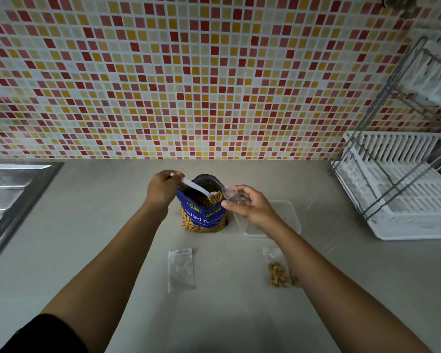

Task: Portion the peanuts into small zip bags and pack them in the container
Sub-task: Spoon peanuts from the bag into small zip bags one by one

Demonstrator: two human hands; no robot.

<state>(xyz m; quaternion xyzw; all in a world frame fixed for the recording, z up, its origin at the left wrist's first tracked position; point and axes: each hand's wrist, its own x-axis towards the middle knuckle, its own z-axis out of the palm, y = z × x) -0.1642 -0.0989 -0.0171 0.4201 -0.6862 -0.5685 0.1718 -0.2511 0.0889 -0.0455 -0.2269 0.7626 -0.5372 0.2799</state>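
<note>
A blue bag of salted peanuts (204, 215) stands open in the middle of the counter. My left hand (162, 187) grips the handle of a white plastic spoon (197, 188), whose bowl holds peanuts over the bag's mouth. My right hand (250, 206) pinches a small clear zip bag (231, 193) held open right beside the spoon's bowl. A clear plastic container (289, 215) sits behind my right hand, partly hidden. An empty zip bag (180, 270) lies flat near me. A zip bag filled with peanuts (278, 272) lies to its right, beside my right forearm.
A steel sink (13, 192) is set into the counter at the left. A white dish rack with a metal frame (402, 189) stands at the right. A mosaic tile wall (214, 85) closes off the back of the grey counter (99, 225).
</note>
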